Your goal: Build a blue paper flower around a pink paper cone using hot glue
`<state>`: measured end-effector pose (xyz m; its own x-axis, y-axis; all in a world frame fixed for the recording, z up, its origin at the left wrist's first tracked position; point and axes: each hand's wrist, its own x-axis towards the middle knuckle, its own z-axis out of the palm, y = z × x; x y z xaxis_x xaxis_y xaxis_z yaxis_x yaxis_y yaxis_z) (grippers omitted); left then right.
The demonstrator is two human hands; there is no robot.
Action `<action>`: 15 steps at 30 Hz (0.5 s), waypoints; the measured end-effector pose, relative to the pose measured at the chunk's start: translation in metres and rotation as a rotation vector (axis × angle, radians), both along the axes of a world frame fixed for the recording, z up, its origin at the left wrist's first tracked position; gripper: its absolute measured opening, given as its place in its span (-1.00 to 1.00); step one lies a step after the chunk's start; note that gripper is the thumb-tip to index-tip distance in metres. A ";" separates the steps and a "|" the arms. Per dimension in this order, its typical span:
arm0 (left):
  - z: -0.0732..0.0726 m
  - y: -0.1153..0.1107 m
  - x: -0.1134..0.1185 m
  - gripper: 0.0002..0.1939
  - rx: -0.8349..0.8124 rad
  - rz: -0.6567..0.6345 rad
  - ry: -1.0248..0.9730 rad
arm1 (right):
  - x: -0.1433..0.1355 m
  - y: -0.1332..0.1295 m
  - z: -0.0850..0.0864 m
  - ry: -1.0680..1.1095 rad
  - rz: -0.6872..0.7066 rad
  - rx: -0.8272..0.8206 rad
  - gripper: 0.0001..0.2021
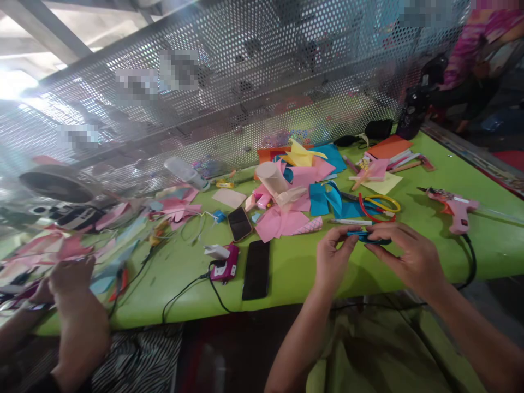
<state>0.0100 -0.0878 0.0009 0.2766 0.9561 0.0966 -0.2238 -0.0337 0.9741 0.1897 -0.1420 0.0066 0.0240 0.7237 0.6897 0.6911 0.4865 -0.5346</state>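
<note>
Above the front edge of the green table, both my hands meet at a small piece of blue paper (361, 236). My left hand (333, 255) pinches its left end between thumb and fingers. On the other side, my right hand (411, 255) grips the right end, and its fingers cover part of the piece. Just beyond the hands lie a white pen (351, 222) and scissors with a red and yellow handle (385, 203). Blue sheets (319, 201) are spread behind the pen. A pink glue gun (457, 212) with a black cord rests to the right.
A black phone (256, 270), a smaller phone (239, 224) and a purple power adapter (226, 263) lie to the left on the table (295, 275). Pink paper scraps (282, 222) surround a tape roll (270, 176). A co-worker's hand (71, 275) is at far left. A perforated metal panel (245, 82) stands behind.
</note>
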 end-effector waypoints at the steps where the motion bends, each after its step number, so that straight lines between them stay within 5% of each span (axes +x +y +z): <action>1: 0.000 0.001 -0.001 -0.60 0.010 -0.021 0.019 | 0.001 0.000 -0.002 0.035 0.001 -0.025 -0.90; 7: -0.002 0.002 0.002 -0.32 -0.066 -0.095 -0.085 | -0.003 0.003 -0.011 0.292 -0.040 -0.166 -0.95; 15: 0.000 0.006 0.018 -0.45 -0.186 -0.065 -0.200 | -0.014 0.023 -0.014 0.614 0.045 -0.214 -0.84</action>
